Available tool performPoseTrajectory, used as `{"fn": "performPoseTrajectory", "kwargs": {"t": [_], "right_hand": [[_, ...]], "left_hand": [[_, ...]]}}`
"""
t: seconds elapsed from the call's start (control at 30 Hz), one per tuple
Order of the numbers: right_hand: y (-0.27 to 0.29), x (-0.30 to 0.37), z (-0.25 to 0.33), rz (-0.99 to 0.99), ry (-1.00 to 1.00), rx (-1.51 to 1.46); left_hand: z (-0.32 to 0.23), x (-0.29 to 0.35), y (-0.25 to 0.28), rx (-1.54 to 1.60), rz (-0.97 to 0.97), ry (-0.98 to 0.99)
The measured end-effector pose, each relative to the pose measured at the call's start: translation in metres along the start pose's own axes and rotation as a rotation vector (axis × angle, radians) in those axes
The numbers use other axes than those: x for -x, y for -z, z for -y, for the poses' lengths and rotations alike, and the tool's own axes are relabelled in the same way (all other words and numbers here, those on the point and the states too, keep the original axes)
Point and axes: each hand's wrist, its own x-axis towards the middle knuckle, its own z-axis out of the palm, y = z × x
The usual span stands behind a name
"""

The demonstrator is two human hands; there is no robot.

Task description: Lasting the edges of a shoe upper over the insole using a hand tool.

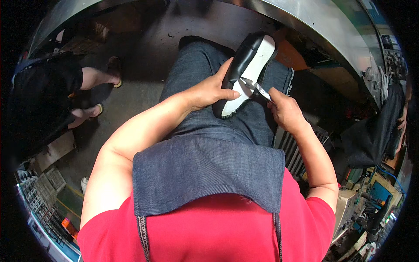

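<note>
A black shoe (244,57) lies over my lap on the dark denim apron, its white underside (259,56) turned up. My left hand (211,92) is wrapped round its near part, with the thumb pressed on the white underside. Metal pincers (257,87) are held by the handle end in my right hand (284,109), which is closed. Their jaws touch the white underside near its middle. Whether the jaws grip anything there is too small to tell.
A curved metal bench edge (301,17) runs beyond my knees. Another person's legs (94,78) are at the left. Dark cloth (371,126) hangs at the right, above cluttered tools and boxes. A slatted metal rack (297,146) stands beside my right forearm.
</note>
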Motion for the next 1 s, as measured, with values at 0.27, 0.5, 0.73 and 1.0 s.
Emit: {"fn": "performPoseTrajectory", "kwargs": {"t": [0.27,0.5,0.73,1.0], "right_hand": [[0.001,0.013,0.005,-0.007,-0.017,-0.009],[-0.005,0.02,0.03,-0.141,-0.154,-0.388],[-0.016,0.001,0.029,-0.152,-0.179,-0.228],[-0.016,0.004,0.034,-0.077,-0.223,-0.185]], "left_hand": [[0.003,-0.017,-0.008,0.093,-0.166,0.126],[0.006,-0.017,-0.017,-0.145,-0.267,0.077],[-0.002,-0.002,-0.017,-0.12,-0.212,-0.042],[-0.003,0.003,-0.014,-0.039,-0.141,-0.056]]}}
